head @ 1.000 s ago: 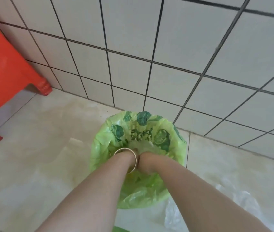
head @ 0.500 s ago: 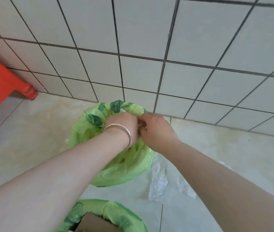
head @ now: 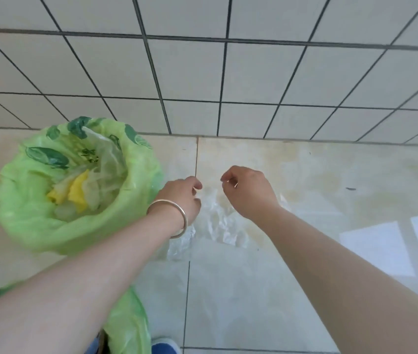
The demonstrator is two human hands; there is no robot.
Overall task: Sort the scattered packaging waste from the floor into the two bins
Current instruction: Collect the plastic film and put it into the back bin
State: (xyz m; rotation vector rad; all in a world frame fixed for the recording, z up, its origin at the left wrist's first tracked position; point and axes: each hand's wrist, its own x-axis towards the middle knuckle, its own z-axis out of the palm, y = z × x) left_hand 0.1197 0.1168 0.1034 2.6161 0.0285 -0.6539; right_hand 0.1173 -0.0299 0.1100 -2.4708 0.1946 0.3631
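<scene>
Our left hand (head: 181,198) and right hand (head: 247,191), fingers loosely curled and empty, hover above the crumpled clear plastic sheet (head: 216,221) lying between them, right of the green-lined bin (head: 36,221).

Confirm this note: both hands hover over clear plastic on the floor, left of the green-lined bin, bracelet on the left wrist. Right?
Not quite. The head view shows the clear plastic lying right of the green-lined bin, not left. The rest holds: left hand and right hand hover over it, bracelet on the left wrist.
</scene>
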